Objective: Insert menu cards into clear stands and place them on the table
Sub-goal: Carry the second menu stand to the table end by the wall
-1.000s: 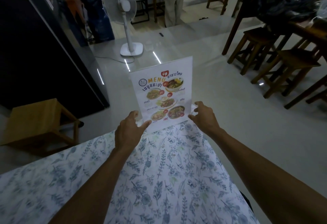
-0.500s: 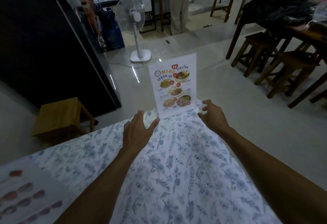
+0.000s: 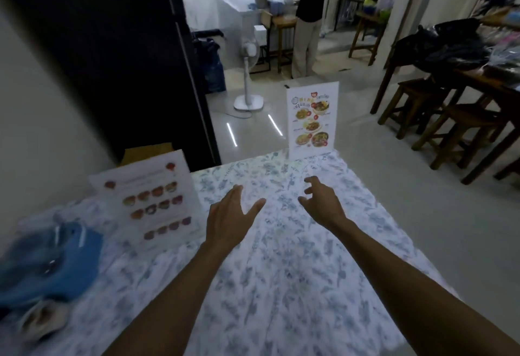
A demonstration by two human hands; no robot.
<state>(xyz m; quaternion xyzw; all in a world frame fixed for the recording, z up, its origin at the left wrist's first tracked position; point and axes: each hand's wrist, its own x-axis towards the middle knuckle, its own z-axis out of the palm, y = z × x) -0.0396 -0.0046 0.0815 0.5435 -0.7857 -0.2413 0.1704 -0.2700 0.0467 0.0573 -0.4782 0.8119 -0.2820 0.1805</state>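
While hovering above the floral tablecloth (image 3: 281, 271), both empty: left hand (image 3: 229, 215) flat and palm down with fingers spread wide, right hand (image 3: 320, 203) loosely open with fingertips curled, gripping nothing. Upright at the far edge of the table, well apart from both hands: a menu card in its clear stand (image 3: 311, 119), printed side facing the camera. Standing near the left edge, tilted back and blurred: a second menu card (image 3: 152, 200) with rows of dish photos. Just beside it, lower left, a blue cloth (image 3: 47, 265), also blurred. Beyond the table, on the tiled floor: a white pedestal fan (image 3: 249, 79) and dark wooden stools (image 3: 450, 119).
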